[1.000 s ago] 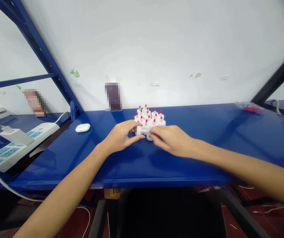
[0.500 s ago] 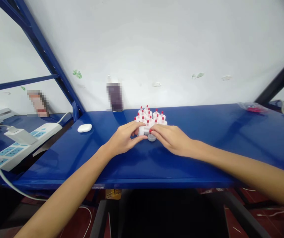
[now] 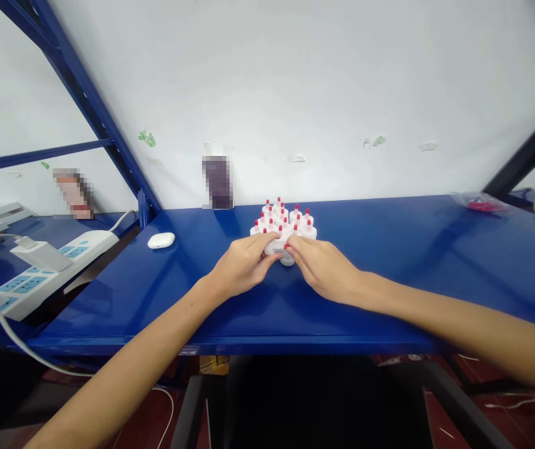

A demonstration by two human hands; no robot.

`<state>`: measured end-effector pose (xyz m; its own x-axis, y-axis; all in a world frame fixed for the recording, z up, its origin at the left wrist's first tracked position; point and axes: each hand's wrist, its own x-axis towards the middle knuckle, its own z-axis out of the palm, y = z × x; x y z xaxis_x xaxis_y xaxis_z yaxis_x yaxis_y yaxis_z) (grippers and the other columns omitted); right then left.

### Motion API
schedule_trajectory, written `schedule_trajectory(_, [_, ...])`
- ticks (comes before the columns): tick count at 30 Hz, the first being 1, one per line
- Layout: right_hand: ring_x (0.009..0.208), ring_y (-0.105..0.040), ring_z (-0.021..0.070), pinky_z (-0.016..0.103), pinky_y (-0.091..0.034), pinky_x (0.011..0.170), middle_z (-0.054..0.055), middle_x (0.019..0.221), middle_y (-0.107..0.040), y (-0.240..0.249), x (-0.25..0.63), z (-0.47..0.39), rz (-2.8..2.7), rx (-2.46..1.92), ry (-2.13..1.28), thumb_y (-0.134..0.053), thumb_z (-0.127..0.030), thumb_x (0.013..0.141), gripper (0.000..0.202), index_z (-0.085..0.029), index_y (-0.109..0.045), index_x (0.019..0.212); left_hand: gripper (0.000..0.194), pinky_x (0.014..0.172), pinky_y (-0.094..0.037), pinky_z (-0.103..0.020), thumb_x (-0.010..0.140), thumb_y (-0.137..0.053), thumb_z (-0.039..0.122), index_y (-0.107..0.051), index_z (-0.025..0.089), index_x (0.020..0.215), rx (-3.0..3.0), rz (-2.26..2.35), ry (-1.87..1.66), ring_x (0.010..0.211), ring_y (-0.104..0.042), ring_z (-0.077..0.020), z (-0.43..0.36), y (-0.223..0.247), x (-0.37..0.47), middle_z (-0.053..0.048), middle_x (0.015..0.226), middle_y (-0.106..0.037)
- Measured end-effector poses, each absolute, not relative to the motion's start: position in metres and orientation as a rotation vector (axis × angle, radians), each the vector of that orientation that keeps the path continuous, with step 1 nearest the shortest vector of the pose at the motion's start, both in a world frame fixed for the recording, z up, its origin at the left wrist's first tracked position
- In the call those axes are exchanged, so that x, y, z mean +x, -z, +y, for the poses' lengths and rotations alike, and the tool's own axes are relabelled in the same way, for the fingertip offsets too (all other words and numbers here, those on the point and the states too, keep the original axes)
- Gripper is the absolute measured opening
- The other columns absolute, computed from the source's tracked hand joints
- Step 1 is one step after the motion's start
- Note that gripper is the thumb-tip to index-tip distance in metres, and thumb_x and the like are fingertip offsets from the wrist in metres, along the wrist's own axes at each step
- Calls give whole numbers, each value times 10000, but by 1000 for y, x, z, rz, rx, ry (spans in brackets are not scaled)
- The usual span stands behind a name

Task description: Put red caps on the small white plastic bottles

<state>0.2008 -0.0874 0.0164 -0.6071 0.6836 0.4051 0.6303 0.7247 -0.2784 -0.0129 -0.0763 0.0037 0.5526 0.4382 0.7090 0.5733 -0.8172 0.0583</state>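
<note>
Several small white bottles with red tips (image 3: 308, 223) stand close together at the middle of the blue table (image 3: 370, 249). In front of them, my left hand (image 3: 245, 265) holds a white bottle (image 3: 273, 247) between thumb and fingers, tilted so that its tip points right. My right hand (image 3: 321, 265) pinches the red tip (image 3: 287, 246) of that same bottle. Just below the held bottle, a pale round piece (image 3: 287, 259) shows between my hands, partly hidden by them.
A white earbud case (image 3: 161, 241) lies on the table's left. A blurred phone (image 3: 218, 182) leans against the wall. A power strip (image 3: 38, 274) with a plugged charger is at far left. A clear bag with red pieces (image 3: 480, 203) lies at back right.
Both hands stay together at the bottle, with my fingers slightly shifted around it. The held bottle is turned a little, and my left fingers are drawn closer to my right hand.
</note>
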Motion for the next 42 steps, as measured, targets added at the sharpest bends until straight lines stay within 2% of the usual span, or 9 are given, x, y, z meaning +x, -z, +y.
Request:
schedule_trajectory(7, [669, -524, 146, 275, -385, 643, 30, 807, -607, -13, 193, -94, -2403, -845, -463, -289, -257, 1033, 269, -198, -472, 845, 221, 758, -572, -311, 971, -466, 198, -558, 130, 1160, -2665, -794, 940, 858, -685, -197, -78, -4, -6, -107, 963, -690])
schedule_trajectory(11, [618, -518, 151, 288, -354, 599, 45, 763, -614, -15, 185, -110, -2508, -888, -314, -318, -221, 1007, 255, -180, -506, 838, 311, 753, -581, -322, 911, -388, 93, -556, 133, 1170, -2697, -720, 757, 870, -675, -203, -79, -4, -9, -114, 973, -676])
schedule_trajectory(16, [585, -491, 132, 283, -323, 587, 23, 743, -609, -32, 203, -114, -2429, -915, -246, -325, -314, 1027, 278, -187, -505, 858, 350, 810, -579, -332, 945, -439, 154, -484, 152, 1292, -2561, -706, 966, 937, -678, -200, -80, -5, -11, -117, 1070, -685])
schedule_trajectory(21, [628, -534, 157, 289, -305, 570, 53, 826, -661, -39, 214, -113, -2616, -861, -87, -394, -423, 1011, 302, -166, -540, 947, 173, 677, -542, -271, 972, -509, 282, -541, 173, 1102, -2522, -655, 1040, 741, -677, -165, -82, -5, -5, -53, 871, -698])
schedule_trajectory(26, [657, -568, 184, 314, -266, 560, 78, 782, -665, -27, 205, -109, -2616, -858, 301, -256, -328, 1060, 396, -149, -579, 916, 169, 550, -463, -238, 1006, -407, 333, -486, 184, 1000, -2567, -820, 953, 619, -660, -156, -86, -5, 0, -22, 766, -682])
schedule_trajectory(29, [652, -564, 189, 318, -248, 550, 91, 767, -657, -22, 199, -102, -2563, -958, 351, -255, -277, 1051, 374, -144, -571, 900, 177, 509, -428, -235, 1014, -382, 344, -456, 186, 991, -2561, -953, 945, 572, -651, -166, -85, -5, 5, -20, 740, -671])
schedule_trajectory(37, [588, -430, 144, 298, -300, 594, 24, 685, -534, -27, 181, -87, -2339, -976, -274, -274, -269, 1029, 336, -196, -451, 754, 126, 518, -460, -257, 994, -360, 247, -451, 161, 1010, -2368, -1194, 876, 609, -674, -203, -78, -6, 9, -49, 733, -668])
schedule_trajectory(40, [573, -391, 130, 288, -309, 574, -6, 629, -456, -32, 175, -84, -2151, -938, -750, -297, -310, 1021, 374, -214, -389, 671, 112, 547, -492, -264, 978, -352, 208, -453, 166, 1005, -2339, -1221, 802, 648, -679, -199, -75, -3, 8, -56, 769, -674])
schedule_trajectory(42, [492, -288, 113, 271, -255, 487, -49, 563, -336, -37, 174, -83, -1940, -1001, -1224, -293, -346, 1015, 382, -230, -334, 653, 134, 556, -502, -271, 971, -330, 188, -459, 167, 999, -2327, -1177, 796, 659, -675, -197, -72, -1, 8, -60, 784, -671])
